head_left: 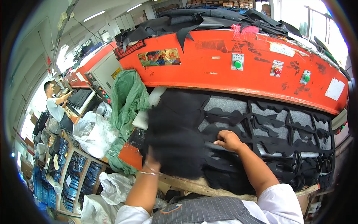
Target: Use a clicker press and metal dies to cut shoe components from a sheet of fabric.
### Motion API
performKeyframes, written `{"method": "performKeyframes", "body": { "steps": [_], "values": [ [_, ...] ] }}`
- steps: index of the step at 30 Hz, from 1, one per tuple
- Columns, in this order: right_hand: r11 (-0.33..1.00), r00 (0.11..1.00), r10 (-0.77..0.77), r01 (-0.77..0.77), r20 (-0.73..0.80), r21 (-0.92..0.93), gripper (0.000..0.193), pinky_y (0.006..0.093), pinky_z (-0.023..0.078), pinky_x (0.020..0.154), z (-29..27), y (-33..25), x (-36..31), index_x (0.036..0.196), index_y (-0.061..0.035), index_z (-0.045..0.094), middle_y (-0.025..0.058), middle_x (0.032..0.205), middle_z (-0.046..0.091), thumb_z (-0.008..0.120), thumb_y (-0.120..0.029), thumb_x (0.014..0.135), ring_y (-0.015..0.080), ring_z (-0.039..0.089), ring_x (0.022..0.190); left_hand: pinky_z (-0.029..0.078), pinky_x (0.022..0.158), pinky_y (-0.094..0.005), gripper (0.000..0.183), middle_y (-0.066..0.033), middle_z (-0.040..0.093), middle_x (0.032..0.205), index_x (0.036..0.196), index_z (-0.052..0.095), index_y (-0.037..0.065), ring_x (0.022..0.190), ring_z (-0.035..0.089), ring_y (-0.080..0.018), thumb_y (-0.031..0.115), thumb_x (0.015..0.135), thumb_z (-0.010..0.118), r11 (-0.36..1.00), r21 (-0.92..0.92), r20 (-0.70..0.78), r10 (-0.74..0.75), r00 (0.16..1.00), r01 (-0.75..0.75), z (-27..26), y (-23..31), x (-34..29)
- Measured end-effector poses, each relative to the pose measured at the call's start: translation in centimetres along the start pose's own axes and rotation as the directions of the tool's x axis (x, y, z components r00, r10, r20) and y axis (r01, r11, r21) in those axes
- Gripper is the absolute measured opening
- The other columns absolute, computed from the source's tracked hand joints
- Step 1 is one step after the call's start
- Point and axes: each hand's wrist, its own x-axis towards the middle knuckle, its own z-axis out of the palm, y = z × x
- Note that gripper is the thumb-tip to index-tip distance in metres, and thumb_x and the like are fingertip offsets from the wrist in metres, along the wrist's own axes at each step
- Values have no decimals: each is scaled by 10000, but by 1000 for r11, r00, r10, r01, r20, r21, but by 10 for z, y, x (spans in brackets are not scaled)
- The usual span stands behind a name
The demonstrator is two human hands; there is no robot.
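Note:
A dark, floppy sheet of black material point(175, 138) hangs blurred by motion in front of me, left of the middle. At its lower left edge is my left hand point(152, 161), closed on the sheet, its fingers smeared and mostly covered. A bracelet circles that wrist. My right hand point(228, 140) hovers over or rests on the cut black pieces, its fingers loosely bent and thumb apart, with nothing visible in it. Around it lies a grey bed with black cut-out material point(268, 128), whose curved openings show the grey beneath.
A red press beam point(201, 56) with buttons spans the far side, dark scraps point(220, 22) heaped on top. Left stand a green sack point(128, 93), white plastic bags point(95, 134) and a shelf of blue cutting dies point(76, 175). Another person point(56, 104) works at a machine farther left.

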Motion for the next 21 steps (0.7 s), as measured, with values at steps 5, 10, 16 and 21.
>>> {"method": "performKeyframes", "body": {
  "steps": [5, 10, 16, 21],
  "values": [
    [990, 997, -62, 56, -48, -128, 300, 401, 448, 759, 2, 0, -3, 827, -84, 601, 77, 838, 630, 716, -358, 790, 278, 611, 863, 494, 919, -417, 519, -103, 617, 1172, 1213, 575, 41, 1030, 611, -269, 420, 859, 595, 858, -188, -413, 372, 831, -478, -79, 84, -52],
    [993, 973, -16, -11, -231, -117, 219, 413, 478, 761, -29, -40, 25, 847, -38, 626, 144, 850, 627, 744, -207, 772, 338, 608, 851, 462, 911, -391, 541, -89, 578, 1191, 1215, 564, 36, 1056, 569, -258, 429, 846, 608, 847, -72, -474, 435, 765, -526, -226, 125, -90],
    [882, 890, 453, -439, 47, -171, 380, 410, 517, 799, 17, -154, 90, 933, 2, 673, 166, 924, 675, 705, -357, 813, 348, 649, 922, 470, 882, -383, 535, -101, 584, 1140, 1175, 569, 2, 1033, 572, -264, 414, 837, 611, 893, -60, -409, 386, 827, -446, -254, 140, -62],
    [674, 812, 560, -563, -166, -479, 333, 437, 513, 802, 100, -139, 89, 935, -49, 690, 97, 995, 687, 702, -352, 799, 295, 655, 972, 468, 897, -408, 563, -131, 573, 1179, 1211, 549, -21, 1056, 566, -293, 372, 813, 622, 912, -177, -380, 283, 881, -369, -282, 124, -7]
  ]
}}
